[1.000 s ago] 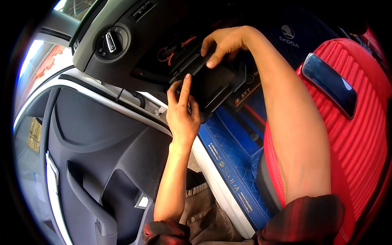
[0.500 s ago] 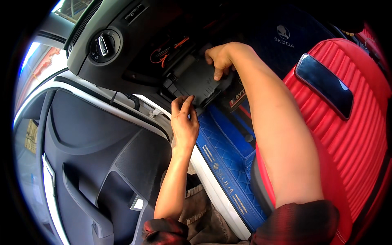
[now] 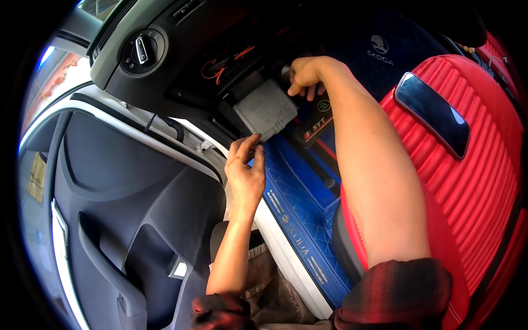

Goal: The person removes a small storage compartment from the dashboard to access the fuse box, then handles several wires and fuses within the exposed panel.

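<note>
A grey rectangular plastic cover (image 3: 265,108) sits tilted below the dashboard, its broad face catching the light. At its lower corner, the bent fingertips of my left hand (image 3: 246,173) pinch the edge, thumb on the near side. My right hand (image 3: 309,76) reaches in from the right, its curled fingers and thumb closed at the cover's upper right edge. Part of that grip is hidden behind the hand. Orange wires (image 3: 217,70) show in the dark opening beyond the cover.
The open car door (image 3: 137,181) stands on the left. A headlight knob (image 3: 142,50) is on the dashboard. A phone (image 3: 432,113) lies on the red ribbed seat (image 3: 484,181). Blue quilted matting (image 3: 302,220) lines the footwell beside the white sill (image 3: 291,261).
The plastic cover has tilted, so its face shows lighter and more fully. My right hand has shifted slightly right, and its fingers have curled more. My left hand stays near the lower corner.
</note>
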{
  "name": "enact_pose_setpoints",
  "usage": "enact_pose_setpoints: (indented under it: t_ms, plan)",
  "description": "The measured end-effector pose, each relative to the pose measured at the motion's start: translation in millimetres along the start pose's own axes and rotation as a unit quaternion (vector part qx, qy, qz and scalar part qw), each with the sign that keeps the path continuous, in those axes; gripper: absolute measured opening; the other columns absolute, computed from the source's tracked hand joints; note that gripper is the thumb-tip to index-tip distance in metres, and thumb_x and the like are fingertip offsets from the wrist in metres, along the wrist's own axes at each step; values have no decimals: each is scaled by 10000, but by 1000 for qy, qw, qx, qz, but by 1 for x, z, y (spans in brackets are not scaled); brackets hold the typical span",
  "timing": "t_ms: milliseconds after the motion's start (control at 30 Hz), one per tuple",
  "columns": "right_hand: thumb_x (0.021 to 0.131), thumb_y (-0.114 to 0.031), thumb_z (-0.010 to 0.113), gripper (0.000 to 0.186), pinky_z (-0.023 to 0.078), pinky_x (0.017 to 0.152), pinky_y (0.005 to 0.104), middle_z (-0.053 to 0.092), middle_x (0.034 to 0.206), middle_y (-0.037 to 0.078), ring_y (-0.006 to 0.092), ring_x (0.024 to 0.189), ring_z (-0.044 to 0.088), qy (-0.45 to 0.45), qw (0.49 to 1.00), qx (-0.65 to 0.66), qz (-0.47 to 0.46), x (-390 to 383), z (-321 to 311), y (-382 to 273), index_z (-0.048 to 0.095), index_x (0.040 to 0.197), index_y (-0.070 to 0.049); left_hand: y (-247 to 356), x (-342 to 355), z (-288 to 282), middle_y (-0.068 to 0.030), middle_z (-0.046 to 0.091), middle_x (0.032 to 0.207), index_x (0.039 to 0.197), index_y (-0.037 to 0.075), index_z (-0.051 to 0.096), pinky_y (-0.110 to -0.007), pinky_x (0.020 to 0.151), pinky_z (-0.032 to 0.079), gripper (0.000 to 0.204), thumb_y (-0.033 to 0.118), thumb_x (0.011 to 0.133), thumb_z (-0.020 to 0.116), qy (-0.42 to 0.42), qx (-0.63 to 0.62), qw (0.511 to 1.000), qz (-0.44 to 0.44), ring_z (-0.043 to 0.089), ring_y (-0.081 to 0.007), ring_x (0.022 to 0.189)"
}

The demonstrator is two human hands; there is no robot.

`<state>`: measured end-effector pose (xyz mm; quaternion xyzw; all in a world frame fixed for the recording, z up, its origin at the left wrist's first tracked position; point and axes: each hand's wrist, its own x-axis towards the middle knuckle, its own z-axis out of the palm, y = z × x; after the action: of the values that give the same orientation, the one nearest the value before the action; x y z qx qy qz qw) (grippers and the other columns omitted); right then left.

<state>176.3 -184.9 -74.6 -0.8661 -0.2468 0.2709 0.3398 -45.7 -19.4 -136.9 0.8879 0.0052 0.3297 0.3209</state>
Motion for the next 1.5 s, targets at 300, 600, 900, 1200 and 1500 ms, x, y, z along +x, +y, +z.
enact_pose_setpoints:
  t_ms: [300,600,900,1200,1500]
  plan:
    - [914,-424,636,598,571,753,425,667,1075,165,272,828,696,35,991,-123,28,-11,2,-5,549,1256,59,-114,31,0,-103,568,1166,1336,-58,442,-360,894,466,802,479,829,755,6,-236,921,-309,550,-176,1036]
    - [796,-791,511,1068,599,730,493,613,1109,311,392,883,696,-56,996,-31,64,7,32,-14,448,1320,137,-174,86,32,-194,497,1385,1425,-91,341,-364,1080,369,855,498,895,665,-13,-355,896,-267,473,-265,1280]
    - [775,-674,680,1031,584,750,495,643,1015,357,410,912,696,-191,955,-86,212,10,25,-14,418,1284,184,-146,47,92,-65,671,1024,1118,1,598,-280,839,489,296,271,998,575,60,-516,816,-253,613,-147,886]
    - [919,-527,594,641,571,575,414,672,888,217,308,658,682,-22,971,-143,191,14,20,-14,591,1148,72,-175,25,165,-49,657,977,1082,56,589,-448,875,519,185,216,1000,549,15,-612,552,-567,618,-215,886]
    - [850,-460,687,443,527,855,420,703,1115,106,285,1027,668,20,951,-275,139,36,30,23,710,1134,-120,-135,11,131,-135,676,976,1031,-40,666,-390,782,483,258,152,861,634,-150,-181,913,-334,605,-251,876]
